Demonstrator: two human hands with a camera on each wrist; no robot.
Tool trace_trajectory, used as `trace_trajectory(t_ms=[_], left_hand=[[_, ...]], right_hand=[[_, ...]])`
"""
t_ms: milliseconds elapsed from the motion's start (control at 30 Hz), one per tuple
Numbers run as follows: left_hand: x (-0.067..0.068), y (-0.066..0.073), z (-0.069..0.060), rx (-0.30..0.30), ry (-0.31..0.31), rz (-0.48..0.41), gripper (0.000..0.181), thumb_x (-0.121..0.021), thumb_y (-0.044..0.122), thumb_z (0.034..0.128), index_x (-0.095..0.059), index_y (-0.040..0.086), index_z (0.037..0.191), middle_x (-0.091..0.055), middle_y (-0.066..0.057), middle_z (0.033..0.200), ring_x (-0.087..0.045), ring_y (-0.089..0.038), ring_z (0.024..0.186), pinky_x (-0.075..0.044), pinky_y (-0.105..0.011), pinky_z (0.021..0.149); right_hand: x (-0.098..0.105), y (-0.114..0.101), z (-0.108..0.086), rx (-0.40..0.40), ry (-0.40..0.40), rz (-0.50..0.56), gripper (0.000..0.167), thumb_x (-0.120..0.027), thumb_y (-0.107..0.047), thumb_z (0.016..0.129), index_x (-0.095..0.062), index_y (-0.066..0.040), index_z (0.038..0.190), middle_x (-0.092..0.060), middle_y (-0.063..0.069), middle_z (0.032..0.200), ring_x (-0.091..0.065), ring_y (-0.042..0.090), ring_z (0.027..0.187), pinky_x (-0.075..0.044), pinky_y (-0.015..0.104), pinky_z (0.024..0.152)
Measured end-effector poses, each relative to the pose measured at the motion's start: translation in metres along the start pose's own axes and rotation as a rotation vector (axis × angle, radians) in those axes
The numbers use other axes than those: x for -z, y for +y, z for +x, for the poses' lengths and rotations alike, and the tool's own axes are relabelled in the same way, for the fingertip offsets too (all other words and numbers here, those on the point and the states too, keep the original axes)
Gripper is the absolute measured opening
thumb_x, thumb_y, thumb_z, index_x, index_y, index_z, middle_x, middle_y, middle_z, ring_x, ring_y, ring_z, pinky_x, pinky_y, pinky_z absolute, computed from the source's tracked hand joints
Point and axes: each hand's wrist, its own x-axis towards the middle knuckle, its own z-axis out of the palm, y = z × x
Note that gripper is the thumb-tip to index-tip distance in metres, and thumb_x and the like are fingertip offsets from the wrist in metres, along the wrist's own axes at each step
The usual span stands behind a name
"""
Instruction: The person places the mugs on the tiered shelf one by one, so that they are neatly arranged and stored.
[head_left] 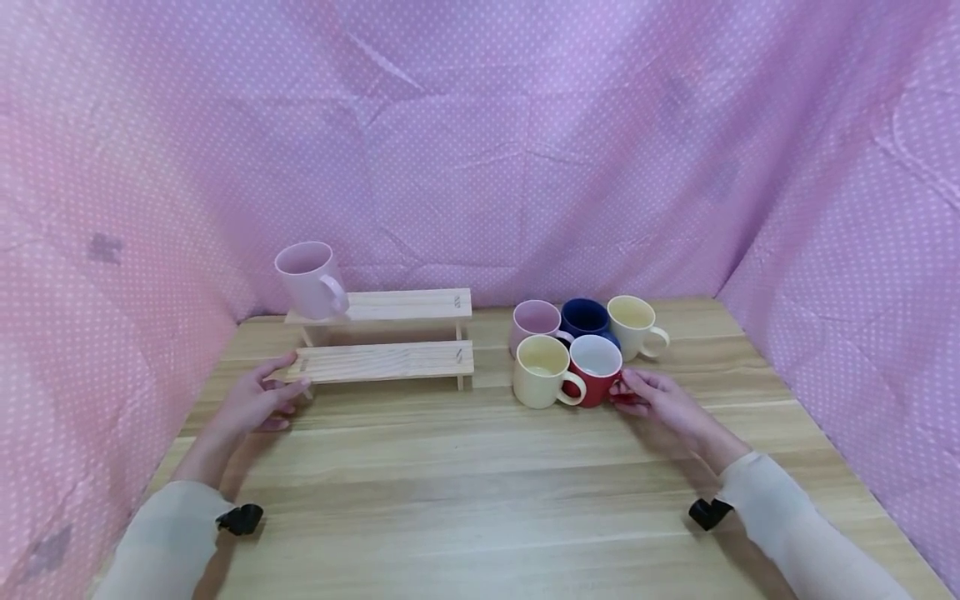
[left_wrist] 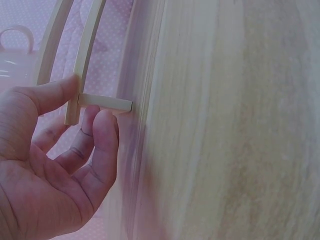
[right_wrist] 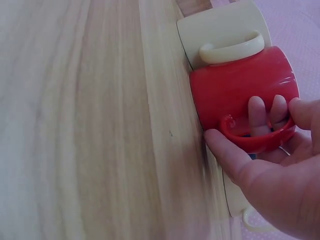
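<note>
My left hand (head_left: 258, 400) grips the left end of the lower board of a two-level pale wooden rack (head_left: 390, 362). In the left wrist view its thumb lies on the board's end and the fingertips (left_wrist: 105, 127) curl underneath, beside a short leg. A pale pink mug (head_left: 309, 287) stands on the left end of the upper board. On the right, my right hand (head_left: 663, 404) holds the handle of a red mug (right_wrist: 235, 92) with a white inside, two fingers through the loop. That mug stands on the table, against a cream mug (head_left: 536, 383) to its left.
Behind the red mug stand a second pink mug (head_left: 525, 325), a dark blue mug (head_left: 585, 318) and a pale yellow mug (head_left: 630, 333), packed close together. A pink dotted cloth (head_left: 480, 167) surrounds the wood-grain table (head_left: 450, 500) at the back and sides.
</note>
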Motion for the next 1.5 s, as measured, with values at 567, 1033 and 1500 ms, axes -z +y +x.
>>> trace_trajectory(t_ms=[567,1033,1500], left_hand=[[0.001,-0.002,0.001,0.003,0.006,-0.003,0.086,-0.072,0.038,0.0964,-0.022,0.017,0.163,-0.069,-0.004,0.098,-0.064,-0.018,0.076,-0.062,-0.039,0.064],[-0.001,-0.003,0.001,0.009,0.009,-0.006,0.085,-0.072,0.038,0.0960,-0.023,0.019,0.163,-0.069,-0.008,0.104,-0.063,-0.020,0.078,-0.062,-0.039,0.065],[-0.002,-0.003,0.000,0.007,0.027,-0.012,0.086,-0.073,0.041,0.0948,-0.025,0.019,0.163,-0.069,-0.008,0.105,-0.062,-0.021,0.080,-0.062,-0.039,0.064]], right_hand=[[0.004,-0.021,-0.016,0.149,-0.029,0.124,0.027,-0.043,-0.016,0.111,-0.068,-0.004,0.112,-0.069,0.003,0.105,-0.068,0.018,0.107,-0.054,0.035,0.097],[0.003,-0.052,-0.035,0.202,-0.087,0.174,0.032,-0.040,-0.011,0.111,-0.067,0.006,0.112,-0.070,0.009,0.106,-0.070,0.023,0.108,-0.053,0.038,0.097],[-0.001,-0.064,-0.035,0.216,-0.141,0.192,0.032,-0.038,-0.009,0.111,-0.067,0.005,0.115,-0.071,0.009,0.109,-0.070,0.024,0.108,-0.053,0.038,0.097]])
